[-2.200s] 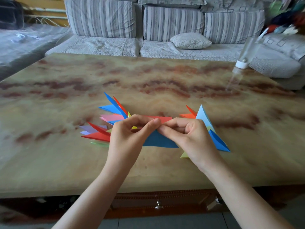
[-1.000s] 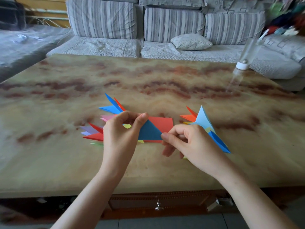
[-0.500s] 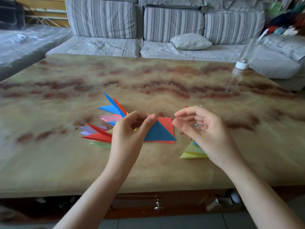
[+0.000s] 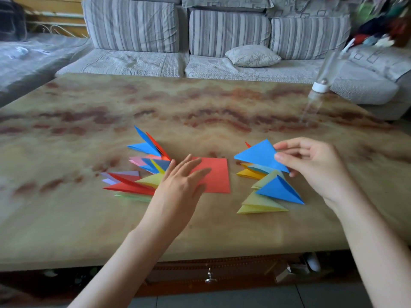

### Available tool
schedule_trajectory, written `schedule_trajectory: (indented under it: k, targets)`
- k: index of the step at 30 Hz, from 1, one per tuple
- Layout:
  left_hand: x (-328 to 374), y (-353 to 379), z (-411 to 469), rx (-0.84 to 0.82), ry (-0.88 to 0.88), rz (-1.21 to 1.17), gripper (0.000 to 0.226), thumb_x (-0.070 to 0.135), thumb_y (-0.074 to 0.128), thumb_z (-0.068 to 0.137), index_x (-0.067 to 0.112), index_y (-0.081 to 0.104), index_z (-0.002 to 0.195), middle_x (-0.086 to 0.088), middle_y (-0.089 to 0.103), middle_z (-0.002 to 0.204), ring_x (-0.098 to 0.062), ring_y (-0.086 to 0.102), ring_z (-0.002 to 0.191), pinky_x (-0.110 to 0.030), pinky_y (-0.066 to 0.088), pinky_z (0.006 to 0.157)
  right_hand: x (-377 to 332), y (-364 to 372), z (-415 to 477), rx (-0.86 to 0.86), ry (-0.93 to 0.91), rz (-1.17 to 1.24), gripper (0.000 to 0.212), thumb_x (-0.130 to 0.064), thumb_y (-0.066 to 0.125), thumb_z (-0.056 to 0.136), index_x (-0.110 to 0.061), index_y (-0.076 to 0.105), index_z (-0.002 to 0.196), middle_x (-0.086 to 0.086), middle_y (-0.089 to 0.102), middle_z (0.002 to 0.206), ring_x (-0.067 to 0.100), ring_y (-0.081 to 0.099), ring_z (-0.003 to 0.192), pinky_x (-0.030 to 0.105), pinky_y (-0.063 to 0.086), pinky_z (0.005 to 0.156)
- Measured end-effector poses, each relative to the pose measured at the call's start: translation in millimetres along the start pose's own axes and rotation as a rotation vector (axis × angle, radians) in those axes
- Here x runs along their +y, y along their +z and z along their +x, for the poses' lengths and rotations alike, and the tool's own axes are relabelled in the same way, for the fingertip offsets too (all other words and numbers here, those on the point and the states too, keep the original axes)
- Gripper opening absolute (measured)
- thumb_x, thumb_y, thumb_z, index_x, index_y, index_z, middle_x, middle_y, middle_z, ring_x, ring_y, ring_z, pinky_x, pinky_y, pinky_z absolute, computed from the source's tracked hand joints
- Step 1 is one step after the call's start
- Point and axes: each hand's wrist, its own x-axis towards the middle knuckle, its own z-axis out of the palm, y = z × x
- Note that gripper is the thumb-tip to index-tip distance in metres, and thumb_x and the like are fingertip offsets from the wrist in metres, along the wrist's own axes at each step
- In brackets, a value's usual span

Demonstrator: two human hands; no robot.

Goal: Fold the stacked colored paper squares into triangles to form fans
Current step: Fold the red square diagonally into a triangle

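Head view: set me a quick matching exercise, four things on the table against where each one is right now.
Things
1. red paper square
2. upper blue triangle
3. pale yellow triangle
4. clear bottle

Places
A. far right edge of the table
B. pinched by the right hand
C. nearest piece of the right pile
D. flat, partly under fingers of the left hand

Pairs: 1-D, 2-B, 3-C, 4-A

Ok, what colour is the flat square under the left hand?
Red: the paper square, best seen in the head view.
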Motion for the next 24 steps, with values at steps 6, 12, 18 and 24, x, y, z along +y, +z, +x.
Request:
schedule_trajectory:
  k: [6, 12, 18, 24]
  targets:
    - [-25.0, 6.0, -10.5, -0.262, -0.168, 0.322, 0.057, 0.038, 0.035, 0.084, 0.003, 0.066, 0.116, -0.028, 0.062, 0.118, -0.043, 0.06, 0.11, -0.057, 0.05, 0.08, 23.1, -8.2, 7.5, -0.101, 0.197, -0.245, 0.009, -0.002, 0.066, 0.084, -0.008, 0.068, 0.09, 0.007, 0.064, 0.073, 0.013, 0.052, 0.061, 0.011, 0.038, 0.039]
    - [-39.4, -2.4, -11.8, -0.252, -0.237, 0.25, 0.067, 0.052, 0.011, 0.092, 0.018, 0.026, 0.148, -0.016, 0.014, 0.157, -0.028, 0.011, 0.146, -0.041, 0.013, 0.116, 33.3, 1.5, 10.9, -0.132, 0.233, -0.366, 0.008, -0.002, 0.068, 0.083, -0.009, 0.067, 0.087, 0.006, 0.058, 0.07, 0.015, 0.051, 0.064, 0.018, 0.039, 0.052]
    - [-53.4, -11.0, -7.0, -0.208, -0.232, 0.256, 0.049, 0.027, 0.032, 0.102, 0.018, 0.021, 0.149, -0.007, 0.012, 0.159, -0.022, 0.004, 0.147, -0.036, 0.008, 0.115, 40.9, 7.0, 11.4, -0.049, 0.194, -0.443, 0.019, -0.006, 0.071, 0.08, -0.021, 0.065, 0.069, -0.001, 0.061, 0.067, 0.013, 0.055, 0.064, 0.028, 0.044, 0.066]
    - [-43.6, -15.2, -1.9, -0.098, -0.093, 0.192, 0.046, 0.032, 0.039, 0.09, 0.006, 0.063, 0.119, -0.021, 0.056, 0.131, -0.042, 0.044, 0.129, -0.05, 0.03, 0.108, 27.9, 9.2, 6.1, 0.195, -0.04, -0.515, 0.012, -0.017, 0.065, 0.083, -0.023, 0.067, 0.072, -0.005, 0.068, 0.072, 0.022, 0.063, 0.071, 0.039, 0.052, 0.071]
